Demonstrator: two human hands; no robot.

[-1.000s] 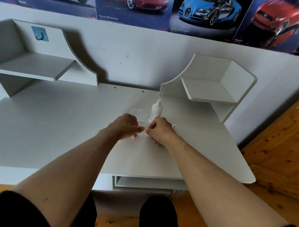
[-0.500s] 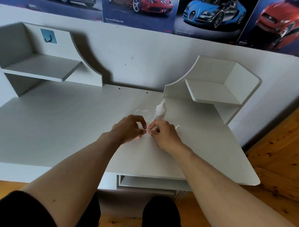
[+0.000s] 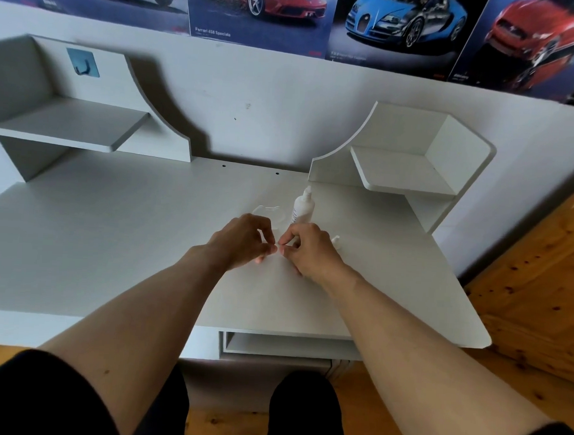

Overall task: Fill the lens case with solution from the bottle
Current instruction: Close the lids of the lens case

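Note:
A white solution bottle with a pointed nozzle stands upright on the white desk, just behind my right hand. My left hand and my right hand meet fingertip to fingertip at the desk's middle. They pinch a small white piece, apparently the lens case, which the fingers mostly hide. A small white cap lies on the desk right beside my right hand.
A clear plastic piece lies on the desk behind my left hand, left of the bottle. Raised shelves stand at the back left and back right. The desk's right edge falls off to a wooden floor.
Both hands stay joined at the same spot. The fingers of both hands have lifted and arched over the pinched piece. The bottle has not moved.

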